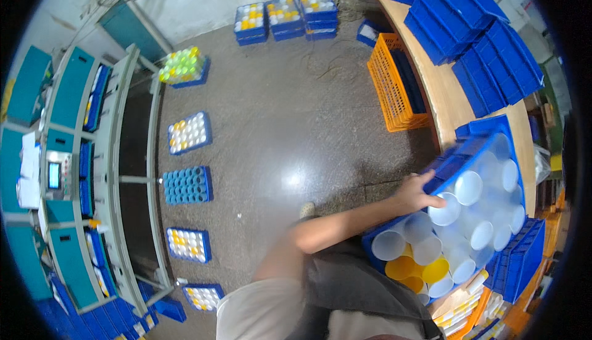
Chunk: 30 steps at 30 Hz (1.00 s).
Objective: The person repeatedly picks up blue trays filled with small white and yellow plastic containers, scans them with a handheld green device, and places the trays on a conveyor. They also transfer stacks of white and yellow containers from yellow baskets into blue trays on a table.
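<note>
My left hand point(418, 193) grips the near-left rim of a blue plastic crate point(453, 166), fingers on the outer wall and thumb over the edge. The crate is tilted at the right, by the wooden table. Inside lie many open-ended tubes or cups: translucent white ones point(468, 187) and a cluster of yellow ones point(436, 270). My left forearm point(351, 224) reaches across from the lower middle. My right hand does not show.
Stacked blue bins point(453, 7) stand on the curved-looking wooden table point(453, 102). An orange basket point(394, 87) sits on the floor beside it. Several filled crates point(189, 133) line the floor at left and back point(287, 16). A teal machine point(73, 87) with a grey frame stands far left.
</note>
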Each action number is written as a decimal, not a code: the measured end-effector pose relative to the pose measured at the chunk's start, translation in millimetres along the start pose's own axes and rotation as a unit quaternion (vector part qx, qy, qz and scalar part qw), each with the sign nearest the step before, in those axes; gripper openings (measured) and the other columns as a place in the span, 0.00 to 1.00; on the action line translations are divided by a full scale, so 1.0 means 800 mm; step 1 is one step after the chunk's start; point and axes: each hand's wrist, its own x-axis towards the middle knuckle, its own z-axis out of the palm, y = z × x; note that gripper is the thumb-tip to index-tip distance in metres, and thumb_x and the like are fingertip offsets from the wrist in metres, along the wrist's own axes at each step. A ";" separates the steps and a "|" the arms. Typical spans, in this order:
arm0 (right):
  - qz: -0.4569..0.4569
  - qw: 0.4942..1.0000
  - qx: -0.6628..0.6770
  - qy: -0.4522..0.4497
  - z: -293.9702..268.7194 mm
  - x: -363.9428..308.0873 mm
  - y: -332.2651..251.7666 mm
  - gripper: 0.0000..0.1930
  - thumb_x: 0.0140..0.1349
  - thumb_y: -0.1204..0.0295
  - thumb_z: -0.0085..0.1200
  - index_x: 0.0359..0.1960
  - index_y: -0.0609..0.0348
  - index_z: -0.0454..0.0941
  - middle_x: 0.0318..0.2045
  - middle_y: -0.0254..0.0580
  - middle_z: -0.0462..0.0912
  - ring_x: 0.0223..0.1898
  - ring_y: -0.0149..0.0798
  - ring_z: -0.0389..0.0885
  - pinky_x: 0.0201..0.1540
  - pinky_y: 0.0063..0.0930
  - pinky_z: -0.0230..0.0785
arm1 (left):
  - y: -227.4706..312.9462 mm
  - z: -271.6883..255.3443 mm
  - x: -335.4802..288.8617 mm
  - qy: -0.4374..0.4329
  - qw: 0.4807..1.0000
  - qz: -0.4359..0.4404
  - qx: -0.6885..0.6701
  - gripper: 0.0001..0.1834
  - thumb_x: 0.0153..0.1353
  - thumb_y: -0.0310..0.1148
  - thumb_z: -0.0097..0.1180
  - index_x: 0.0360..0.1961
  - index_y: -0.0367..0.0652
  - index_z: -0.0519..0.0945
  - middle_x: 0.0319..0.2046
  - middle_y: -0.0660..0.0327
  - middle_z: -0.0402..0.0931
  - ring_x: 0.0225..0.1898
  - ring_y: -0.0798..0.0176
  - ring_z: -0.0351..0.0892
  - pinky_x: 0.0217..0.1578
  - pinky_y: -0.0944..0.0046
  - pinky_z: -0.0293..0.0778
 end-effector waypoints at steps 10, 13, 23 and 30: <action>0.088 0.974 0.110 -0.180 0.438 0.126 0.025 0.33 0.69 0.46 0.45 0.64 0.60 0.66 0.58 0.46 0.75 0.57 0.44 0.74 0.61 0.38 0.65 | -0.050 -0.400 0.089 0.224 0.968 -0.103 -0.046 0.54 0.47 0.52 0.70 0.68 0.28 0.61 0.59 0.39 0.70 0.61 0.50 0.71 0.62 0.58 0.64; 0.107 0.980 0.048 -0.158 0.656 0.215 0.041 0.34 0.72 0.43 0.37 0.66 0.57 0.64 0.58 0.39 0.75 0.56 0.40 0.75 0.61 0.37 0.67 | -0.048 -0.549 0.157 0.266 0.945 -0.098 -0.162 0.46 0.52 0.47 0.68 0.67 0.31 0.65 0.58 0.46 0.72 0.60 0.55 0.71 0.62 0.59 0.64; 0.281 0.844 -0.029 -0.456 1.313 0.390 0.024 0.31 0.70 0.48 0.45 0.66 0.56 0.66 0.57 0.40 0.76 0.55 0.38 0.76 0.62 0.31 0.67 | 0.057 -0.978 0.302 0.461 0.823 -0.092 -0.318 0.28 0.60 0.41 0.58 0.56 0.34 0.73 0.48 0.50 0.78 0.46 0.52 0.81 0.47 0.54 0.79; 0.282 0.832 -0.051 -0.475 1.699 0.562 0.208 0.29 0.67 0.46 0.48 0.61 0.54 0.73 0.54 0.39 0.79 0.53 0.37 0.78 0.57 0.31 0.70 | -0.030 -1.368 0.470 0.396 0.797 -0.114 -0.441 0.28 0.63 0.43 0.54 0.56 0.32 0.72 0.47 0.51 0.79 0.43 0.53 0.82 0.43 0.57 0.80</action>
